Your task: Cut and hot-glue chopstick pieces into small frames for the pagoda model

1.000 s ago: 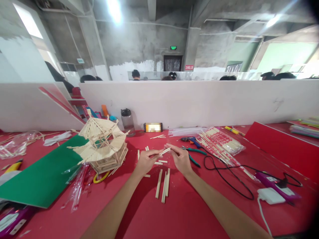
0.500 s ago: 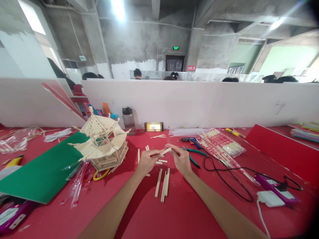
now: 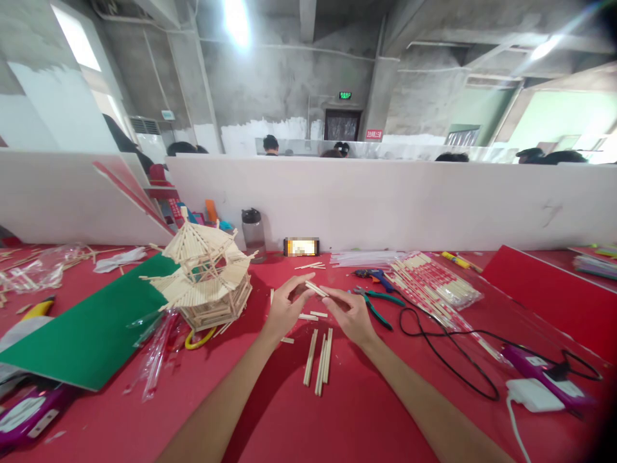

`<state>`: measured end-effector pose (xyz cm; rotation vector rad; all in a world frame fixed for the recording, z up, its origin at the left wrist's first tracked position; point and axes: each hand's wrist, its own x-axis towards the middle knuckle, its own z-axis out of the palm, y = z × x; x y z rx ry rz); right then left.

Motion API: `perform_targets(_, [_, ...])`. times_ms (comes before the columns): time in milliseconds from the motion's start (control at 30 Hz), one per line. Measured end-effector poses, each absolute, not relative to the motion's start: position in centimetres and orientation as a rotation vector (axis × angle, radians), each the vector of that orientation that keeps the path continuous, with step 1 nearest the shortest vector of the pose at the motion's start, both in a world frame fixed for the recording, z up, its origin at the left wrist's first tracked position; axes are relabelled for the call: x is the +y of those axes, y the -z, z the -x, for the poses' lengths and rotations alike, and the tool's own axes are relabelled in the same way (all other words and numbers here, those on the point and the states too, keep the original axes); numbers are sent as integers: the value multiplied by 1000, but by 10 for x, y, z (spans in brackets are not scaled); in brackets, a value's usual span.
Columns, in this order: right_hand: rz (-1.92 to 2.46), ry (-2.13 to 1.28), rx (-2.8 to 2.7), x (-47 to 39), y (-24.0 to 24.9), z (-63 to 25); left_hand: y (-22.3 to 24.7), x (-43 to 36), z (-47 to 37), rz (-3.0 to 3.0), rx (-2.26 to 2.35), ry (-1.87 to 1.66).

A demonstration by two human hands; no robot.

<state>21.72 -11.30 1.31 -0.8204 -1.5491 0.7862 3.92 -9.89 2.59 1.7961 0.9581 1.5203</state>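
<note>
Sticks [image 3: 317, 290], short and pale, seemingly two side by side, sit pinched between the fingertips of my left hand [image 3: 285, 308] and right hand [image 3: 353, 314], above the middle of the red tabletop [image 3: 366, 411]. Both grips are narrow; from my remote view I cannot tell whether the pieces are joined. To the left, a wooden pavilion model [image 3: 195, 294] stands with two roof tiers and a railed base, so that much looks built to me. Longer loose sticks [image 3: 311, 357] lie unassembled on the near side, with shorter offcuts [image 3: 319, 314] just beyond. The hot glue gun [image 3: 381, 278] rests farther right, clear of my hands.
</note>
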Motion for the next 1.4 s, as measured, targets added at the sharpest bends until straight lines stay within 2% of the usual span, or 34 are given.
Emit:
perform_targets(233, [831, -1259, -1258, -110, -20, -208, -19, -93, -42, -1726, 988, -1540])
perform_targets(367, [891, -1432, -1099, -111, -20, -206, -18, -94, -38, -1887, 1011, -1410])
perform_targets(933, [869, -1426, -1247, -105, -22, -219, -18, -94, -21, -2541, 886, -1075])
perform_targets(1400, [855, -1363, -1275, -112, -31, -216, -17, -96, -24, -2503, 836, -1200])
